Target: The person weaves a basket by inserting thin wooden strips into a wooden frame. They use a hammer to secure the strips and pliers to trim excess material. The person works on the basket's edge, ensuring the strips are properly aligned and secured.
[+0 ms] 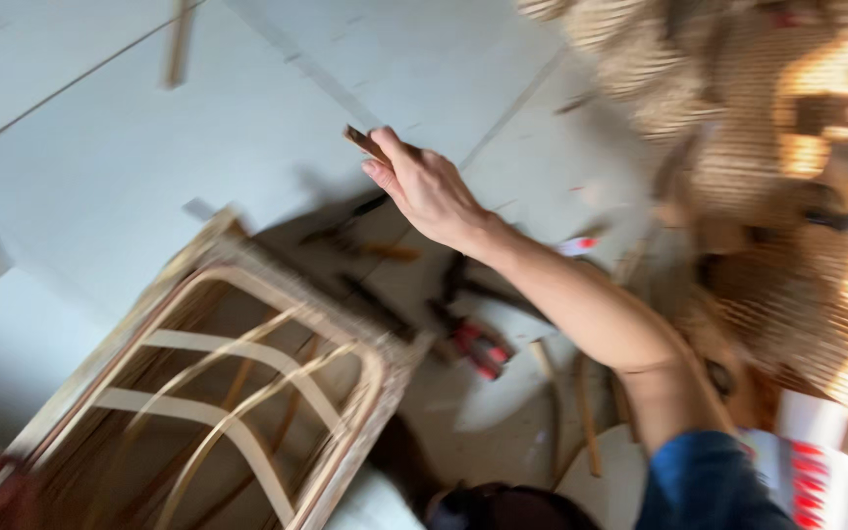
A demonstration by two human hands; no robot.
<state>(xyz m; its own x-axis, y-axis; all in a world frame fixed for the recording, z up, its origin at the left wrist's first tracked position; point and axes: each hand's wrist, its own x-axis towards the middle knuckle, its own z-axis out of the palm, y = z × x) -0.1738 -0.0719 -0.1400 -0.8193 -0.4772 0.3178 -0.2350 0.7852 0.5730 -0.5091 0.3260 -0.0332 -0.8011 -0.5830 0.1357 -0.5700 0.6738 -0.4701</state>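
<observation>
Now | right hand [431,188] | fingers [392,147] pinch brown stick [365,143], jutting up-left

head view: worn on the person's head | faces: steeply down at the pale floor [100,167] | tilt: frame skewed, blurred | range: near, arm's reach | covers: rattan frame [218,393] lower left, woven wicker [787,147] upper right

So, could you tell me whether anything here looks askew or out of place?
Yes: the woven cane frame lies tilted on the pale floor, with tools and wood offcuts scattered beside it. The right hand holds a small brown stick.
</observation>
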